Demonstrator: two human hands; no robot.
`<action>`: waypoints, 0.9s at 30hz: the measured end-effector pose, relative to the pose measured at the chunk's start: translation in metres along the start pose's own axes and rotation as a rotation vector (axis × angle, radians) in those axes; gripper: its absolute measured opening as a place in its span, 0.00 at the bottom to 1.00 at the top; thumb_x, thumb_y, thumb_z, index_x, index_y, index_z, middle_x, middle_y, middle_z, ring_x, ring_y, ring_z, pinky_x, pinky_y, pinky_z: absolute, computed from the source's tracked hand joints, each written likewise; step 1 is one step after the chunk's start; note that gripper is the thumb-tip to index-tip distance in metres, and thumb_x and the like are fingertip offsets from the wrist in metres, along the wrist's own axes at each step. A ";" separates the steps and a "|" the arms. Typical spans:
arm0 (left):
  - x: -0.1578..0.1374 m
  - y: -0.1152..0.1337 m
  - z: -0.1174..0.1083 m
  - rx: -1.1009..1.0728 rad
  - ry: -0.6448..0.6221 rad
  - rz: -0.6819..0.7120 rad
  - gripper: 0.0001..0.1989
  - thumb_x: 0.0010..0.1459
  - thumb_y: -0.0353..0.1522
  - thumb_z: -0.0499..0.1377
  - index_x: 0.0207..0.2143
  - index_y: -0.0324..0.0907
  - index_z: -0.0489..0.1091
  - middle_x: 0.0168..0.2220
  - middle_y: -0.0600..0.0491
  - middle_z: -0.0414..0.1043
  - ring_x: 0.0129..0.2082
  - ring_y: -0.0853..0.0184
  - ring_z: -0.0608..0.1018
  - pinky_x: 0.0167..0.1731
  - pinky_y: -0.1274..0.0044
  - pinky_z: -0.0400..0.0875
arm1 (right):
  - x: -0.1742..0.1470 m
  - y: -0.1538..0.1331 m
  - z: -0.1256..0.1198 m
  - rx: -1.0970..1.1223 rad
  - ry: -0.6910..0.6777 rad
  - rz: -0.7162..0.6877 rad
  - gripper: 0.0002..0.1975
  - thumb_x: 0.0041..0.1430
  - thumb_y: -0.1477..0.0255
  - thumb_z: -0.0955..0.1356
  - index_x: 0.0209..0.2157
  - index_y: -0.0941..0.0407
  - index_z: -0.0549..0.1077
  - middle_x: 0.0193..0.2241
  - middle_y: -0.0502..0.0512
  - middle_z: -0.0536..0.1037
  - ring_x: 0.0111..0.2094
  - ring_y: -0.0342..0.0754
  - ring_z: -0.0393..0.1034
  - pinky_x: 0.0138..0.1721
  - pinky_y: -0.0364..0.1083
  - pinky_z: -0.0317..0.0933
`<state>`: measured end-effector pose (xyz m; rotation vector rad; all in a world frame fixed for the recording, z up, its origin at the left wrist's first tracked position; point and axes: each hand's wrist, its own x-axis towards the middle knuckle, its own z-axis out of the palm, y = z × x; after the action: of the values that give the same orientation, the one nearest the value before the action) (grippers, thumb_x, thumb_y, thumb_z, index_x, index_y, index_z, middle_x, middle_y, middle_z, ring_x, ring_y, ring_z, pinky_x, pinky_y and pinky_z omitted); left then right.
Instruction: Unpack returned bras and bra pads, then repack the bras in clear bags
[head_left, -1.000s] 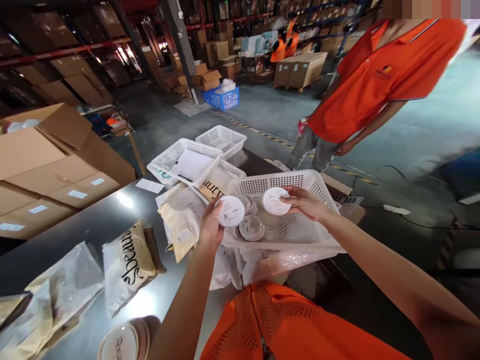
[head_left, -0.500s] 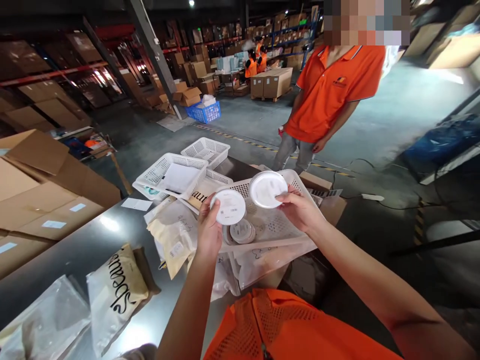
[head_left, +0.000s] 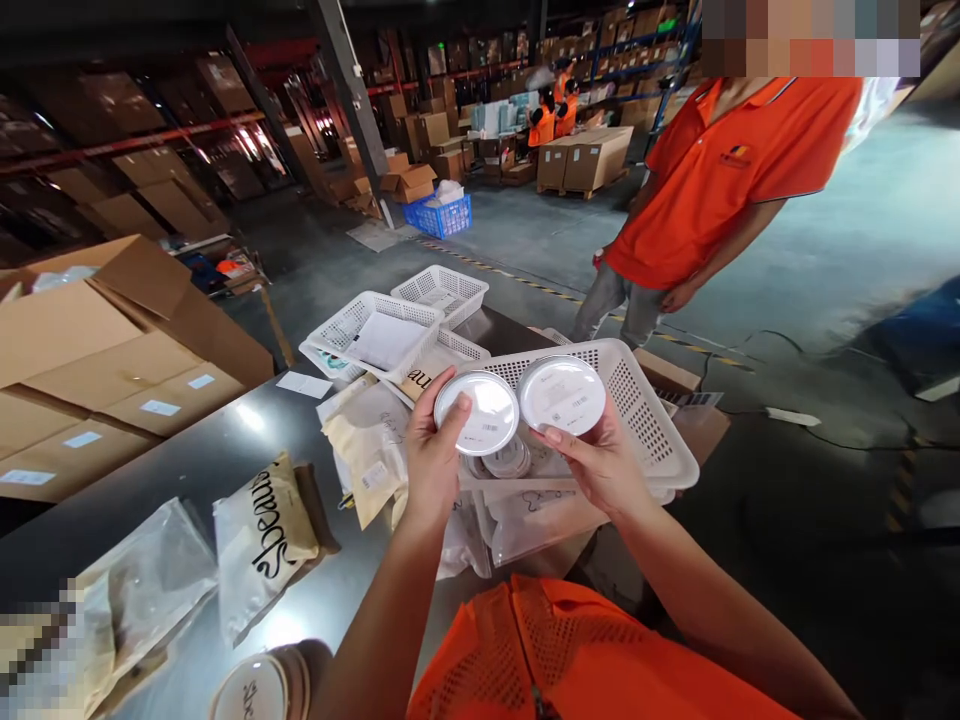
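My left hand (head_left: 439, 445) is closed on a round white tub (head_left: 480, 412), thumb across its printed flat face. A second round white tub (head_left: 564, 396) is in my right hand (head_left: 600, 455), with the thumb at its lower edge. The two tubs are side by side, their labelled faces towards me. Below them, in a white perforated basket (head_left: 660, 440), sit more round tubs (head_left: 507, 456), partly hidden by my left hand's tub. Beside the basket, next to my left hand, lie clear bags with cream contents (head_left: 367, 450).
White baskets (head_left: 375, 335) stand at the table's far end. Bagged cream pouches (head_left: 266, 545) and round containers (head_left: 259, 688) rest on the metal table (head_left: 247, 420). Cardboard boxes (head_left: 112, 370) are at left. A person in an orange shirt (head_left: 735, 190) stands beyond the basket.
The view has turned slightly left. My right hand has lowered its tub and tilted the printed face towards me, bringing it close to the left one. Both hands keep their hold.
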<state>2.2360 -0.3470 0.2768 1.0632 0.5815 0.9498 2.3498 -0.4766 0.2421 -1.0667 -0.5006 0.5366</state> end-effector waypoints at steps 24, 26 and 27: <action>-0.004 -0.013 -0.001 -0.035 0.064 0.097 0.24 0.52 0.40 0.69 0.51 0.49 0.74 0.46 0.52 0.77 0.44 0.66 0.78 0.43 0.78 0.74 | -0.007 0.000 0.006 0.180 -0.006 -0.054 0.36 0.40 0.73 0.79 0.50 0.45 0.65 0.50 0.49 0.71 0.50 0.50 0.67 0.56 0.55 0.65; -0.003 -0.015 -0.001 -0.031 0.074 0.090 0.24 0.51 0.40 0.69 0.51 0.49 0.73 0.47 0.52 0.77 0.45 0.65 0.78 0.43 0.78 0.74 | -0.006 0.001 0.006 0.180 -0.009 -0.062 0.36 0.40 0.72 0.79 0.50 0.45 0.65 0.50 0.49 0.71 0.50 0.50 0.67 0.56 0.55 0.65; -0.003 -0.016 -0.001 -0.032 0.079 0.087 0.24 0.51 0.40 0.69 0.51 0.49 0.73 0.47 0.52 0.77 0.46 0.65 0.78 0.43 0.78 0.74 | -0.006 0.001 0.006 0.177 -0.008 -0.065 0.36 0.40 0.72 0.80 0.50 0.45 0.65 0.50 0.50 0.71 0.50 0.51 0.67 0.56 0.56 0.65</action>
<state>2.2397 -0.3514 0.2620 1.0330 0.5871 1.0781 2.3415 -0.4757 0.2426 -0.8769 -0.4836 0.5180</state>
